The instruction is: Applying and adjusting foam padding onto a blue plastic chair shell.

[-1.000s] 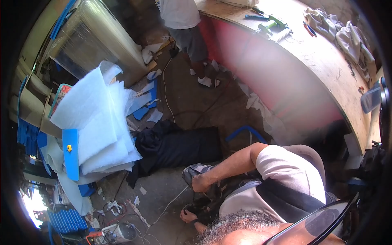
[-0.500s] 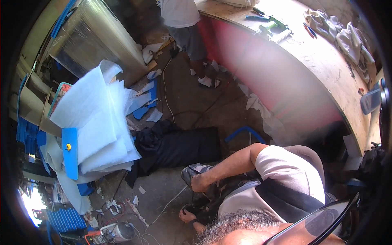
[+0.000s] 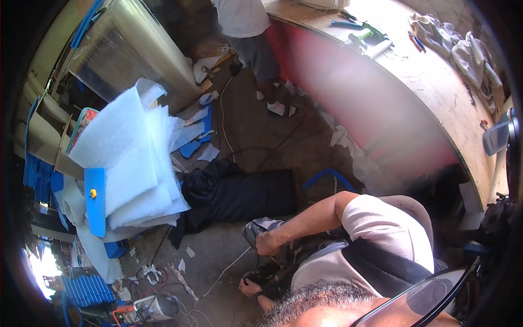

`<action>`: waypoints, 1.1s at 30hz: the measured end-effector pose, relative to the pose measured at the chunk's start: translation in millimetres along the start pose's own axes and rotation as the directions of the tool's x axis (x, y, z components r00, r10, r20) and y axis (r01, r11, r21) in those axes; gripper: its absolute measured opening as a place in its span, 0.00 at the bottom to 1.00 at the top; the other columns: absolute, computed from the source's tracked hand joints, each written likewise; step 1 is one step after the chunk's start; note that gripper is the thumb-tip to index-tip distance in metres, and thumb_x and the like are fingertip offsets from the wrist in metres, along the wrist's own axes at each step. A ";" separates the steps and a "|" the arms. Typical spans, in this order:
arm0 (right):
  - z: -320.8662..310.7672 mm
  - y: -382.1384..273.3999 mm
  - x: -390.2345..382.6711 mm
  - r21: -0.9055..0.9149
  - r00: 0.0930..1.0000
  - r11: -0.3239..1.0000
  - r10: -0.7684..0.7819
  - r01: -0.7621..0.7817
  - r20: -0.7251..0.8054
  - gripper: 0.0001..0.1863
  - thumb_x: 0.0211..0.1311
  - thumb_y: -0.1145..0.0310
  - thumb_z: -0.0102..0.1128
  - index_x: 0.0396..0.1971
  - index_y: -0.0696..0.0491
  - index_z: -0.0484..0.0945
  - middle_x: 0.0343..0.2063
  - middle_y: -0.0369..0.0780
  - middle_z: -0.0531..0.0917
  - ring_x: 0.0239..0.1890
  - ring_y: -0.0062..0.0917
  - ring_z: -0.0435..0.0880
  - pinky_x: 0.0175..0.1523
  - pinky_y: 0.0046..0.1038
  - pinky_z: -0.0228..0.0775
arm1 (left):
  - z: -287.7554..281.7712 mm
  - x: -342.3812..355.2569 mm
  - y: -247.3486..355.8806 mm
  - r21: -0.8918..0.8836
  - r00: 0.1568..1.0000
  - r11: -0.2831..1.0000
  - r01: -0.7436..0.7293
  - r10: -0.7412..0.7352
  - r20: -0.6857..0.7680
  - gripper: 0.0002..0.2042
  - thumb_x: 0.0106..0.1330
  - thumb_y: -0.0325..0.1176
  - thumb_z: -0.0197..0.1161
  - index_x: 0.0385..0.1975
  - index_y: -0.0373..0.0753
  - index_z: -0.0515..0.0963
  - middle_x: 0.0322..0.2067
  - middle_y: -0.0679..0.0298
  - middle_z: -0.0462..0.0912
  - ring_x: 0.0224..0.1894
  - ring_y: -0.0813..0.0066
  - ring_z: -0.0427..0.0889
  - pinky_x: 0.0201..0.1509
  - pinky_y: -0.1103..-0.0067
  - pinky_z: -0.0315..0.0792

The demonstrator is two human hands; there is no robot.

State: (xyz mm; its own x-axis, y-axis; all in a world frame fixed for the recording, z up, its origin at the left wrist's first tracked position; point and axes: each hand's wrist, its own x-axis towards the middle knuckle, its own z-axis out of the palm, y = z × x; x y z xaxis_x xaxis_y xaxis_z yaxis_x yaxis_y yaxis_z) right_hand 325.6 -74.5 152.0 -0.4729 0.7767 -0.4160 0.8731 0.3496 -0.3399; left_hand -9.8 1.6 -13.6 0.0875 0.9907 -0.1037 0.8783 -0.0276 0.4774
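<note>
My right hand (image 3: 266, 243), at the end of a bare forearm, is closed on a grey-and-black object (image 3: 255, 228) whose kind I cannot make out. Nearer the lower edge, my left hand (image 3: 250, 287) has a dark band at its wrist and curled fingers. Dark material lies next to it, and what its fingers hold, if anything, is hidden. A pale cord (image 3: 225, 271) runs from beside my right hand down across the floor. Just beyond my hands spreads a heap of black fabric (image 3: 248, 193).
White batting sheets (image 3: 131, 158) are stacked at left, near a wrapped upright block (image 3: 131, 49). Another person (image 3: 242, 32) stands at the far side. A curved wooden worktop (image 3: 430, 92) with tools and cloth lies right. A blue bent strip (image 3: 328, 175) and scraps litter the floor.
The surroundings have shifted slightly to the right in the view. Both my hands and the grey-and-black object keep their places.
</note>
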 end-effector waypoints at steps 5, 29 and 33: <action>1.7 0.3 2.6 0.023 1.000 1.000 0.008 -0.008 0.009 0.17 0.56 0.63 0.69 0.42 0.58 0.90 0.45 0.50 0.90 0.49 0.45 0.89 0.54 0.46 0.81 | -0.1 0.0 -0.2 0.009 1.000 1.000 -0.006 0.006 -0.013 0.16 0.69 0.32 0.63 0.53 0.34 0.82 0.55 0.46 0.81 0.59 0.46 0.78 0.64 0.59 0.72; -10.4 -3.2 -9.5 0.020 1.000 1.000 -0.012 0.012 0.006 0.19 0.60 0.62 0.69 0.44 0.60 0.89 0.46 0.51 0.89 0.50 0.45 0.89 0.55 0.45 0.81 | 13.2 5.4 -15.7 -0.039 0.996 0.997 -0.063 0.060 -0.072 0.17 0.69 0.35 0.62 0.54 0.36 0.82 0.56 0.48 0.81 0.60 0.48 0.77 0.65 0.60 0.71; -13.1 -4.6 -12.0 0.009 1.000 1.000 -0.010 0.010 0.011 0.18 0.60 0.62 0.68 0.44 0.59 0.89 0.46 0.51 0.89 0.50 0.44 0.89 0.55 0.44 0.81 | 11.4 4.5 -16.1 -0.076 0.995 0.994 -0.081 0.075 -0.072 0.16 0.69 0.34 0.62 0.54 0.36 0.82 0.56 0.48 0.80 0.60 0.48 0.77 0.65 0.60 0.71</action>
State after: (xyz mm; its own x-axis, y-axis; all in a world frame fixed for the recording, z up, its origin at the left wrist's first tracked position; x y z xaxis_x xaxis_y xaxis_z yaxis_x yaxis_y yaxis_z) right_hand 328.9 -78.5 169.5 -0.4827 0.7675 -0.4218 0.8674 0.3523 -0.3515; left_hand -18.2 5.0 -31.7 0.1190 0.9929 -0.0042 0.8299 -0.0972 0.5493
